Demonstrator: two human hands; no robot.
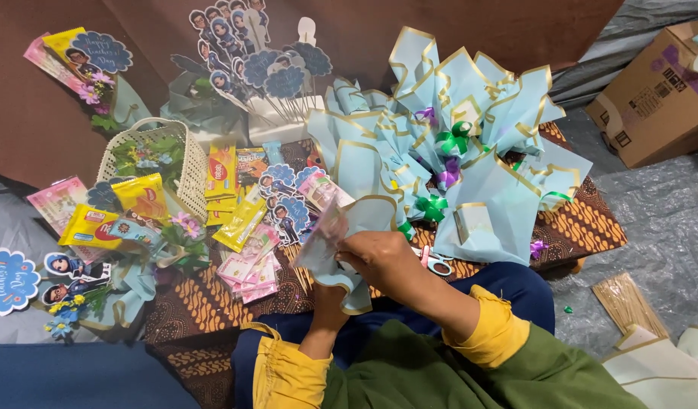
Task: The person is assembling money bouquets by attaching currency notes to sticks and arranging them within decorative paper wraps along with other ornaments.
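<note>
Leftmost, kept a blue scalloped card [8,280] and cartoon cutouts [68,276] flat on the floor, face up, probably so as to be read at a glance. Kept yellow snack packets [91,226] just beside them, partly overlapping, near a white woven basket [184,163] tipped on its side with its mouth toward the lap. Stood more cutouts on sticks [250,60] upright further back, likely to spare them from bending. Piled pink slips [247,269] on the batik cloth [584,223], close to the knees and within easy reach.

Held a pale blue wrapping sheet [341,235] with a gold edge above the lap, near the middle of the view. Supported it from below with the left hand [330,299]; could not tell how those fingers sat, hidden as they were behind the paper. Closed the right hand [383,261] over the sheet's upper fold, fingers curled and pinching it, seemingly to keep the fold from springing open.

Left pink-handled scissors [438,263] on the cloth just beside the right hand, handy without a stretch. Leaned wrapped bouquets [470,121] with ribbon bows together further back and to the right, propping one another. Laid a bundle of skewers [626,303] on the grey sheet further right, well apart from a cardboard box [656,91] at the corner.
</note>
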